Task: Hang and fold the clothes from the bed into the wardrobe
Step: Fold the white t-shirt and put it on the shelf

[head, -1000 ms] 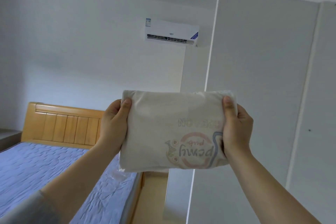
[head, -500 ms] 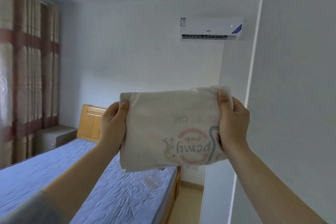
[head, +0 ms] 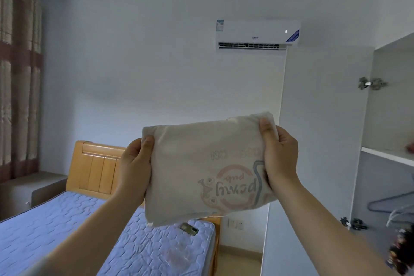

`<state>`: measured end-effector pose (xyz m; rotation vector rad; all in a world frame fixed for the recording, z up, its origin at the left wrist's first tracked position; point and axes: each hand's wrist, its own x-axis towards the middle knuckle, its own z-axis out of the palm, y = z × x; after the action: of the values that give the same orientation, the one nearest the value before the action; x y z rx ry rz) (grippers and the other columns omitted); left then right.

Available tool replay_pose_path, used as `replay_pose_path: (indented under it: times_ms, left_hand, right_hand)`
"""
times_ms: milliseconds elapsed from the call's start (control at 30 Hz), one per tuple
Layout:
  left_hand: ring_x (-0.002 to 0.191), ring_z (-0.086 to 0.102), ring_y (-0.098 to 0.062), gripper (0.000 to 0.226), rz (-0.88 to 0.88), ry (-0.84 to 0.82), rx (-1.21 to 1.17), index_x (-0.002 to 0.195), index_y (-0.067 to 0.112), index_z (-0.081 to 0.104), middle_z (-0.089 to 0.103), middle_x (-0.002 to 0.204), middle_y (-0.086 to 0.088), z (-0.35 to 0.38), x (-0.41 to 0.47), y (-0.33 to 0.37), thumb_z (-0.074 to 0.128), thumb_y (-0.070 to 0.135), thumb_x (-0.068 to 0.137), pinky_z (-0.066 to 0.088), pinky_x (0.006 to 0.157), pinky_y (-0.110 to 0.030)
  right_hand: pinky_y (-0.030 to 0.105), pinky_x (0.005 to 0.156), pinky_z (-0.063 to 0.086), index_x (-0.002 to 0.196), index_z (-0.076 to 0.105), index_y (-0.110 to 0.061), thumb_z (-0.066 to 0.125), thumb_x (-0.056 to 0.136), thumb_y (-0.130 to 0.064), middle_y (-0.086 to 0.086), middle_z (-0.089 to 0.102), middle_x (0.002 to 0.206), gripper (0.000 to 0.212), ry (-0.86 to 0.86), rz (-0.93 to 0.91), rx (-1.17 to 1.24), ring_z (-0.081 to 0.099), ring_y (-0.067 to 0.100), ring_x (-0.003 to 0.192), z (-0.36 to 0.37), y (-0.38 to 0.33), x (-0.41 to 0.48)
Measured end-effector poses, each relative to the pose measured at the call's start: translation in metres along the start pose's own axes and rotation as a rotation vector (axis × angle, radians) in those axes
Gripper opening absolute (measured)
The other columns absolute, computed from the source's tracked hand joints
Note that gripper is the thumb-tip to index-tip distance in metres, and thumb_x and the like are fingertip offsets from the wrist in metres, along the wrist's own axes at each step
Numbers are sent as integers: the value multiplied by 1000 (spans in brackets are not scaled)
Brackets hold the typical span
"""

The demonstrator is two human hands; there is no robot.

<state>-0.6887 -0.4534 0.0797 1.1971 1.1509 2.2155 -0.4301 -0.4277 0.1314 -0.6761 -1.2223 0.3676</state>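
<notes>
I hold a folded cream T-shirt point(head: 201, 163) with a red and grey printed logo up in front of me at chest height. My left hand point(head: 134, 163) grips its left edge, thumb on the front. My right hand point(head: 280, 154) grips its right edge the same way. The open wardrobe point(head: 367, 163) stands at the right, with a white shelf point(head: 387, 155) and grey hangers point(head: 394, 205) below it. The bed point(head: 67, 231) with a blue quilted mattress lies at the lower left, below the shirt.
A wooden headboard point(head: 98, 168) backs the bed. An air conditioner point(head: 257, 34) hangs on the far wall. Curtains point(head: 20, 87) cover the left side, with a low grey ledge beneath. A dark patterned garment point(head: 401, 251) shows at the right edge inside the wardrobe.
My view has swung so that the open wardrobe interior with its shelf and hangers now shows at the right. Both hands still hold the folded shirt, now tilted slightly up on the right.
</notes>
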Motion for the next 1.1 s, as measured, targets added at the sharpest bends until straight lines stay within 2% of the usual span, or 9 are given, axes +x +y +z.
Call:
replay_pose_path:
  times_ms: [133,233,367,467,567,700,900,1000,1100]
  left_hand:
    - [63,49,-17,34,-29,-36,-16,77,15,62,57,65,2,30,50,-47,54,43,95,41,62,-36]
    - [59,50,-14,34,-65,-66,-35,77,16,63,58,64,2,56,76,-88,53,44,94,41,58,-35]
    - [65,51,-18,35,-101,-117,-53,79,14,62,58,68,-1,108,103,-134,53,44,95,41,60,-37]
    - [66,50,-19,37,-116,-159,-78,80,12,63,58,70,-4,150,119,-163,52,45,95,41,62,-38]
    - [71,49,-22,42,-122,-227,-83,87,3,60,57,76,-10,198,136,-181,51,43,96,41,66,-41]
    - [70,51,-23,42,-114,-301,-119,88,1,58,58,79,-10,263,154,-201,49,42,96,43,65,-40]
    - [73,54,-22,42,-147,-453,-197,90,-1,59,60,81,-10,369,160,-240,49,40,98,45,69,-40]
    - [70,53,-18,40,-160,-545,-255,86,1,59,59,76,-4,431,154,-254,49,38,98,44,66,-35]
    - [69,56,-19,37,-189,-677,-321,86,5,62,63,76,-4,495,146,-262,49,37,98,47,66,-35]
  right_hand:
    - [19,43,27,59,36,-9,59,94,-44,-5,34,53,54,44,-22,-59,32,8,49,25,46,38]
    - [20,44,27,63,37,-2,60,93,-46,0,35,56,58,55,-16,-97,33,10,50,31,82,63]
    - [22,44,27,59,35,-11,60,93,-45,0,34,54,54,67,-39,-144,33,11,49,26,126,103]
    - [22,44,26,60,35,-9,61,93,-44,1,33,56,55,99,-46,-176,32,12,50,15,157,132]
    - [25,47,27,60,35,-9,60,93,-44,4,34,58,54,143,-19,-198,34,14,54,-5,185,163]
    - [28,53,29,71,38,9,59,93,-47,10,38,63,63,195,-8,-203,37,17,57,-33,213,202]
    - [30,56,28,70,37,9,60,92,-46,11,36,64,63,305,-49,-353,36,18,59,-90,244,244]
    - [32,58,32,74,44,10,61,91,-48,11,42,66,63,392,-63,-429,41,19,61,-125,251,262]
    - [31,58,35,68,51,-1,63,89,-49,7,47,64,54,488,-79,-494,46,16,60,-164,251,278]
